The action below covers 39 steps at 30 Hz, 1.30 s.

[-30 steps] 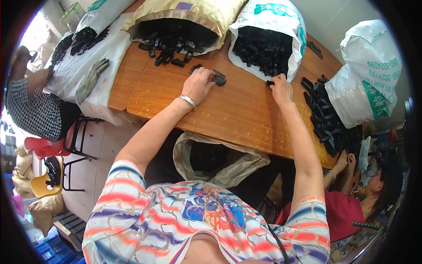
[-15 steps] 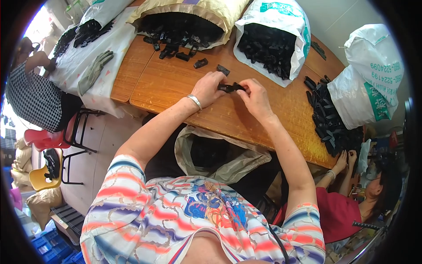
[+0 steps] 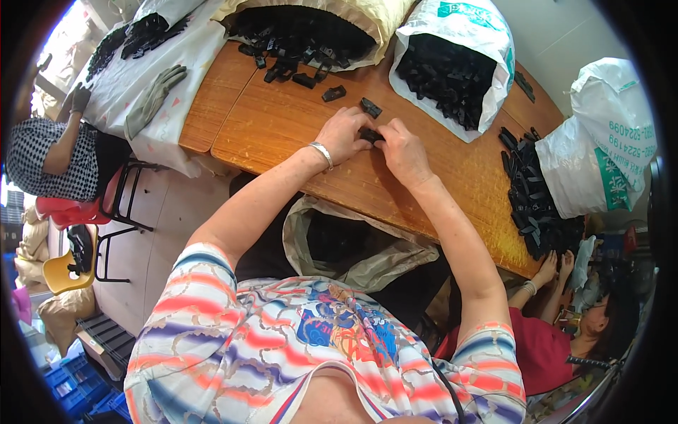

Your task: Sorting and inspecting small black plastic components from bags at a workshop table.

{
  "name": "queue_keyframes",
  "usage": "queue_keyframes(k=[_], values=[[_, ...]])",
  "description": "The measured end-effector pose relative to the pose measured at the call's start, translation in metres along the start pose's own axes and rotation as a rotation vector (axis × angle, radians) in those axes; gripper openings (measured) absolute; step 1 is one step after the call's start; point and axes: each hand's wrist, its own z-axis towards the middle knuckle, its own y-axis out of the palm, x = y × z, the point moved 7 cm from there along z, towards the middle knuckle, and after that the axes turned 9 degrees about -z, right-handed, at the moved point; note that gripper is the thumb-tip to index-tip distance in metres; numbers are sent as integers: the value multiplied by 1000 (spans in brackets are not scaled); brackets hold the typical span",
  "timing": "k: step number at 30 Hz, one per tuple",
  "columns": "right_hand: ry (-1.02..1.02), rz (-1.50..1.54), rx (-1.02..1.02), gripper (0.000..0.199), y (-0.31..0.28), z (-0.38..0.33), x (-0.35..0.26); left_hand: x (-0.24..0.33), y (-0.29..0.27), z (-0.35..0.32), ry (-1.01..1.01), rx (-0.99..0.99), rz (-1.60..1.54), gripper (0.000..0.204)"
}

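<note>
My left hand [image 3: 344, 134] and my right hand [image 3: 400, 147] meet over the wooden table [image 3: 282, 134], both gripping one small black plastic part [image 3: 369, 134] between the fingertips. A silver bracelet sits on my left wrist. Another black part [image 3: 371, 107] lies on the table just beyond my hands, and one more black part [image 3: 333, 93] lies a little farther left. Behind them a yellow sack [image 3: 311, 28] and a white sack [image 3: 452, 63] stand open, filled with black parts.
A pile of black parts [image 3: 530, 205] lies at the table's right end by a white bag [image 3: 600, 141]. An open sack [image 3: 346, 240] hangs below the table edge at my lap. A person in red [image 3: 565, 332] works at right, a person in checks [image 3: 49, 155] at left. Grey gloves [image 3: 152, 99] lie on a white cloth.
My right hand came back from the white sack to the table's middle and joined my left hand. Both hands now press together on one black part.
</note>
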Motion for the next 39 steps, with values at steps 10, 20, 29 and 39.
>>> queue_keyframes(k=[10,20,29,39], values=[[47,-94,88,30,10,-25,-5,-4,-2,3,26,-106,-149,26],[-109,174,-6,20,1,-132,-107,-57,-61,32,-150,175,489,32],[198,38,247,15,-49,-57,62,-55,-51,8,-335,199,-235,25],[726,-439,159,54,-44,8,221,15,6,-35,-147,43,-241,30]])
